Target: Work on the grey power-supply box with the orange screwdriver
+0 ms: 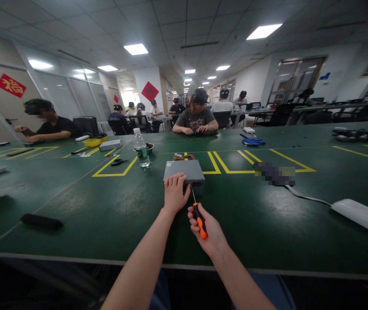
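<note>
A grey metal computer power supply [190,169] sits on the green table, its near side facing me, with a bundle of coloured cables behind it. My left hand [175,193] lies over its top and near edge, fingers stretched across the metal and thumb at the near side. In my right hand [210,230] is a screwdriver [199,220] with an orange and black handle, fingers wrapped round it. The shaft points up at the near face of the power supply. Whether the tip touches a screw is too small to tell.
A water bottle [141,148] stands left of the power supply, beside a bowl [149,148] and pliers [119,162]. A black case [41,221] lies at left; a white power strip [361,215] lies at right. Blue gloves [252,141] lie farther back. Other people sit around.
</note>
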Tool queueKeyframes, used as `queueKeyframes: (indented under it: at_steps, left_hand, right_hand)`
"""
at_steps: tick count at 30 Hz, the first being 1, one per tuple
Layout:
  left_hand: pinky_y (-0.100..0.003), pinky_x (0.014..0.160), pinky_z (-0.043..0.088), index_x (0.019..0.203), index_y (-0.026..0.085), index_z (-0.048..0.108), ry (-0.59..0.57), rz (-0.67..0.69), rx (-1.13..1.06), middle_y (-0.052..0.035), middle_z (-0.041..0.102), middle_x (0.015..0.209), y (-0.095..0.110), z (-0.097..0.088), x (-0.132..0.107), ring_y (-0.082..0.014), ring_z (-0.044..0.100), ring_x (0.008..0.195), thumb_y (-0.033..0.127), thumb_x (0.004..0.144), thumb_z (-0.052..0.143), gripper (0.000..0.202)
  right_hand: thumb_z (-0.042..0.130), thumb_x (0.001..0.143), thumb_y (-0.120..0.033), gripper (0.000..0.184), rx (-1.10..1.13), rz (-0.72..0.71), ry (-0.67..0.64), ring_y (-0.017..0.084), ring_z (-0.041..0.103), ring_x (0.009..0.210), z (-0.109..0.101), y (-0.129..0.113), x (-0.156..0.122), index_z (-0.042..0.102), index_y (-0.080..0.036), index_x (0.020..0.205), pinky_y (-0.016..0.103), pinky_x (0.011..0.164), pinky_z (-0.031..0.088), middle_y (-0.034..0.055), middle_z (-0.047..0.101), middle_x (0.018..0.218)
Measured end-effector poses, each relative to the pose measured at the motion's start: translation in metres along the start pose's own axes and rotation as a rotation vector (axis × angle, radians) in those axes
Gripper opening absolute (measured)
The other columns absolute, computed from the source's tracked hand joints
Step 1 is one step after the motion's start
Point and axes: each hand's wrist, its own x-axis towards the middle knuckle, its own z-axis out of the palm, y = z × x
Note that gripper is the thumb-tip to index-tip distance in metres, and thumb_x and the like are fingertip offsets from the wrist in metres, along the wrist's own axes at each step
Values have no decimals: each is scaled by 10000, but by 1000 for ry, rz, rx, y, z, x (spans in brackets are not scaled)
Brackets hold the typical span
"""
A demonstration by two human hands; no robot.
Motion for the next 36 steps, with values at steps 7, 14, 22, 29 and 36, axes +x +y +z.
queueKeyframes:
  at_steps: [7, 14, 22, 29, 36]
  left_hand:
    - [-402, 962, 287, 1068, 212, 513, 8, 9, 7, -75, 563, 1148, 0, 0, 0, -232, 464, 1104, 272, 811, 509, 263]
    - [-400, 955, 290, 1067, 211, 515, 9, 8, 20, -76, 566, 1142, 0, 0, 0, -233, 468, 1095, 269, 806, 516, 268]
    - [-399, 966, 277, 1065, 206, 509, -6, 2, 16, -70, 559, 1153, 0, 0, 0, -232, 459, 1099, 277, 818, 501, 257]
    - [-400, 960, 284, 1065, 212, 512, 0, 0, 14, -72, 564, 1146, 1, -1, 0, -232, 466, 1093, 269, 810, 512, 261]
    - [-400, 957, 288, 1068, 219, 511, -7, 0, 11, -73, 561, 1150, 1, -2, 1, -232, 464, 1095, 268, 812, 505, 261]
  right_hand:
    - [558, 814, -210, 160, 6, -40, 10, 35, 413, 411, -1, 2, 0, 594, -108, 697, 109, 327, 283, 25, 541, 584]
    - [486, 859, -259, 247, -8, 3, -25, 46, 432, 428, -1, 0, -1, 612, -91, 729, 116, 345, 319, 41, 545, 588]
    - [620, 754, -144, 113, -22, -95, 50, 41, 455, 442, 1, 2, -1, 565, -124, 658, 101, 355, 330, 8, 558, 577]
    - [528, 834, -260, 225, -27, -46, 31, 57, 454, 424, 3, 2, -3, 601, -99, 695, 130, 344, 347, 44, 558, 574]
    - [596, 786, -212, 140, -4, -84, 59, 44, 442, 436, 1, 2, 0, 580, -124, 677, 113, 329, 312, 17, 552, 601]
